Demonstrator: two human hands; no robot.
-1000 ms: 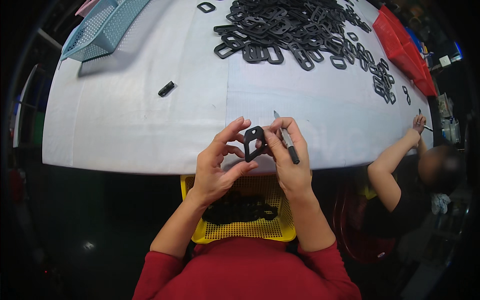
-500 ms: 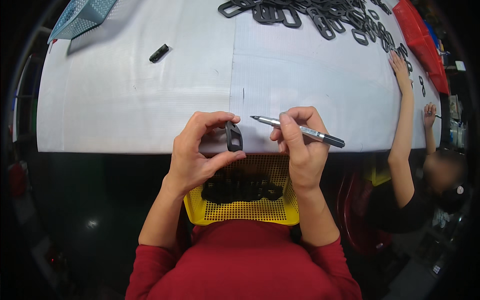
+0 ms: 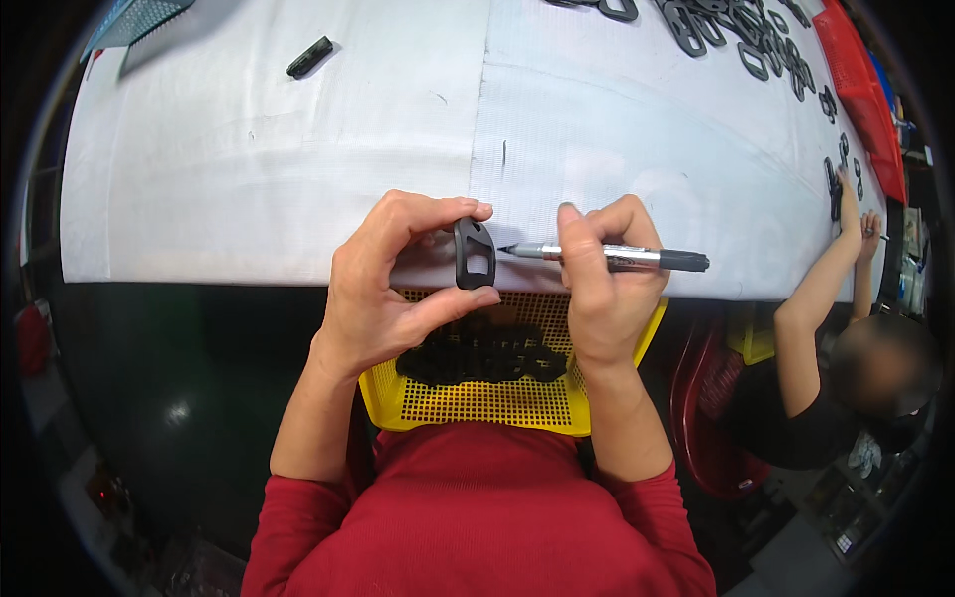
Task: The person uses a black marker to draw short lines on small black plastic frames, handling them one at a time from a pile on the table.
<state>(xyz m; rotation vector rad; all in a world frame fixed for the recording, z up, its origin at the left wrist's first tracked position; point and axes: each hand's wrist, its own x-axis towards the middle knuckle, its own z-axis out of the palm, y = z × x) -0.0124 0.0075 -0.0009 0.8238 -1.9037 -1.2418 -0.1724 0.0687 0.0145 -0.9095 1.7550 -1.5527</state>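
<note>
Between thumb and fingers, my left hand [image 3: 383, 274] grips a small black plastic ring [image 3: 462, 257] with a window-like opening, held upright at the table's near edge. A silver and black marker pen [image 3: 637, 259] lies in the closed fingers of my right hand [image 3: 612, 274]. Its dark tip points left and is close beside the ring; I cannot tell whether they touch. Below my hands, a yellow basket [image 3: 477, 406] rests at my lap with a pile of black parts [image 3: 487, 354] inside.
Many black rings [image 3: 741, 30] are heaped at the far right of the white table [image 3: 269, 189]. A red basket [image 3: 863, 99] borders that side, where a co-worker's arm [image 3: 821, 269] reaches in. A black object [image 3: 309, 58] and a blue basket [image 3: 129, 25] are far left.
The pen has swung more level, its tip now closer to the ring. The ring is turned so its opening shows more. The view has shifted, and the co-worker's hand has moved nearer.
</note>
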